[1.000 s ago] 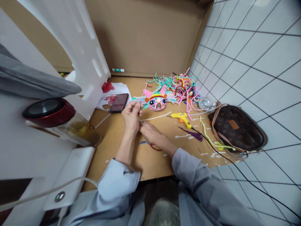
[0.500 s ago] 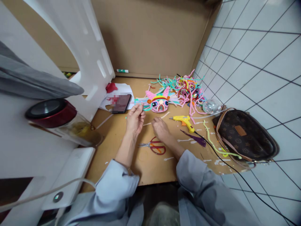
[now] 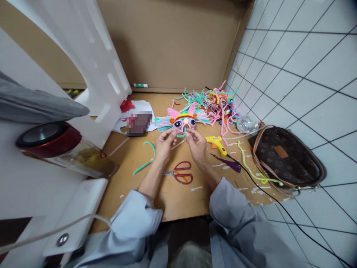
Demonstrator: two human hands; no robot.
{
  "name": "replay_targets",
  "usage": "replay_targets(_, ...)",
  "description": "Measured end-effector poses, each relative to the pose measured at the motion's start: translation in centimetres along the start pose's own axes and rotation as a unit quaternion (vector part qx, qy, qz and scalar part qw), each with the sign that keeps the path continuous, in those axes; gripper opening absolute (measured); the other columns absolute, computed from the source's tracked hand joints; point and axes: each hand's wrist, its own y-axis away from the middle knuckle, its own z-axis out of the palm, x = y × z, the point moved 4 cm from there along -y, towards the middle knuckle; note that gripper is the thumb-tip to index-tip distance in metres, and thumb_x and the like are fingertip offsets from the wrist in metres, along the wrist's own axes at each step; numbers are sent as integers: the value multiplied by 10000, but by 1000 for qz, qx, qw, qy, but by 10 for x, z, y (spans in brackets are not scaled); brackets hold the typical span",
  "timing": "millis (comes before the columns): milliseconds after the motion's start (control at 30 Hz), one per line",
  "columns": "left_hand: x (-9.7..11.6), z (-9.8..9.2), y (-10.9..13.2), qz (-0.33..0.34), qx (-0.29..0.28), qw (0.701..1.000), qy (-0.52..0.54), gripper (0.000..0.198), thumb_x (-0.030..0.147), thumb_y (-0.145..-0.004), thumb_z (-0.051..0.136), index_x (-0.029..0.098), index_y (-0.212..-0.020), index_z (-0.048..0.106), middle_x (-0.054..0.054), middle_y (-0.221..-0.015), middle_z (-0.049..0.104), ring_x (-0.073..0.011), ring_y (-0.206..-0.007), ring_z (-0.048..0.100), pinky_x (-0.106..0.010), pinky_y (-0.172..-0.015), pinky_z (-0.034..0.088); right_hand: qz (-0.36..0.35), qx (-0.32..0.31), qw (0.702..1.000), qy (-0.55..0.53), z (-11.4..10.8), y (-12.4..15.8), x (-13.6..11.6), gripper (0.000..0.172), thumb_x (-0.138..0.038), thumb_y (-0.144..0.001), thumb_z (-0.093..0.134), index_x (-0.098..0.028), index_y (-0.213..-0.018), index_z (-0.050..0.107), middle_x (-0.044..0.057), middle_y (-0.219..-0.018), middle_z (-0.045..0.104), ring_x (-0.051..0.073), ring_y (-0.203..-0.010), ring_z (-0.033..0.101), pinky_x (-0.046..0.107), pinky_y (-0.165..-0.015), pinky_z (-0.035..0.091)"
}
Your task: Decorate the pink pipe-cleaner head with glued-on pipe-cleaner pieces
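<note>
My left hand [image 3: 164, 144] and my right hand [image 3: 196, 143] meet over the wooden board [image 3: 178, 193], both pinching a short teal pipe cleaner piece [image 3: 182, 135] bent into a curve between them. Just beyond my fingertips lies a pink pipe-cleaner animal face [image 3: 182, 121] with big eyes and pink ears. A longer teal pipe cleaner [image 3: 145, 160] lies on the board left of my left wrist. Red-handled scissors [image 3: 180, 173] rest between my forearms.
A yellow glue gun [image 3: 215, 143] with a black cord lies right of my hands, beside a purple tassel [image 3: 228, 162]. A pile of coloured pipe cleaners [image 3: 213, 102] sits at the back. A brown handbag [image 3: 284, 158] is at the right, a phone [image 3: 137, 123] and a red-lidded jar [image 3: 52, 143] at the left.
My right hand has come up from the board to meet the left near the animal face. A long teal pipe cleaner now lies left of my wrist, and the scissors are uncovered.
</note>
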Motion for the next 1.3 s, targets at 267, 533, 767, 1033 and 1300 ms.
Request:
replay_targets(267, -9, 8, -6, 28, 9, 998, -54, 480, 455, -487, 913, 153, -801, 712, 33, -601, 633, -72, -514, 547, -201, -518, 449, 25, 17, 997, -75, -8, -12, 1, 252, -379, -736, 741, -194, -897, 684, -3, -764, 721, 133, -650, 655, 267, -649, 569)
replay_targets(533, -6, 28, -33, 140, -12, 979, -146, 270, 374, -627, 793, 164, -753, 680, 3, -666, 673, -108, -579, 602, -231, -589, 514, -63, 25, 997, 32, -12, -51, -10, 86, -170, -763, 635, -197, -811, 701, 12, -809, 732, 152, -701, 657, 283, -699, 567)
replay_targets(767, -18, 21, -41, 161, -2, 971, -179, 213, 353, -699, 744, 161, -785, 716, -27, -737, 724, -134, -644, 628, -265, -671, 540, -146, 24, 982, 120, -10, -52, -2, 177, -181, -838, 614, -218, -873, 783, 52, -899, 759, 196, -892, 689, 319, -846, 568)
replay_targets(1033, -4, 28, -58, 189, 22, 959, -208, 180, 303, -713, 698, 153, -808, 726, -17, -707, 708, -135, -633, 617, -244, -627, 502, -78, 20, 994, 69, -3, -82, 2, 145, -189, -792, 640, -190, -894, 742, 30, -855, 764, 172, -775, 685, 303, -782, 579)
replay_targets(1300, -1, 28, -62, 197, 27, 938, -285, 163, 256, -731, 670, 151, -843, 726, -16, -715, 711, -126, -611, 587, -239, -630, 474, -91, 20, 985, 144, -1, -87, -4, 157, -153, -772, 616, -197, -833, 753, 22, -827, 755, 174, -743, 664, 316, -780, 562)
